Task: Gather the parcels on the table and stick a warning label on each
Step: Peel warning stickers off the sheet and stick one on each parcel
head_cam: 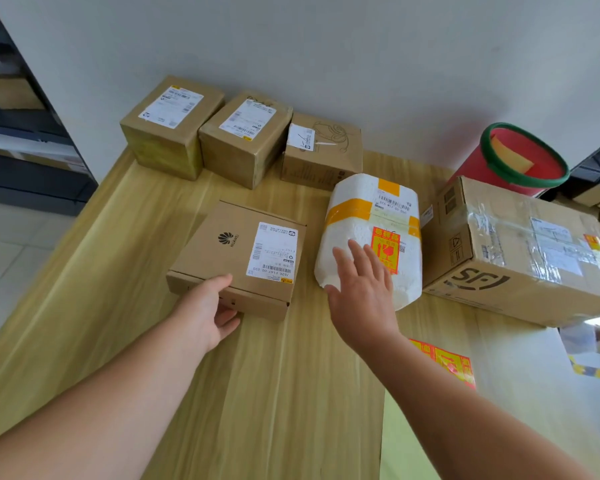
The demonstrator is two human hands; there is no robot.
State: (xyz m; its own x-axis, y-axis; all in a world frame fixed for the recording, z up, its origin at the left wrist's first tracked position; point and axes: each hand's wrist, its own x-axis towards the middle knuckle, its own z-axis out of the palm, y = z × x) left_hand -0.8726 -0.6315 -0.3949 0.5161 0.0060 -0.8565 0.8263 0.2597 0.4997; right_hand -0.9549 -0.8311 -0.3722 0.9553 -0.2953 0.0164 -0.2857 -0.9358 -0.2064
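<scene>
Gripping flat box (238, 259) near edge, left hand (205, 311); right hand (359, 289) flat on foam parcel (368, 233).

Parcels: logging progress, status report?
Left hand grips flat Huawei box. Right hand flat on foam parcel, already labelled. Nothing in the way.

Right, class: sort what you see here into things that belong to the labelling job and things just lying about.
Job:
Huawei box
white foam parcel
SF carton
three brown boxes at the back
warning label sheet
left hand
right hand

Lying about:
red bucket
dark shelving
</scene>
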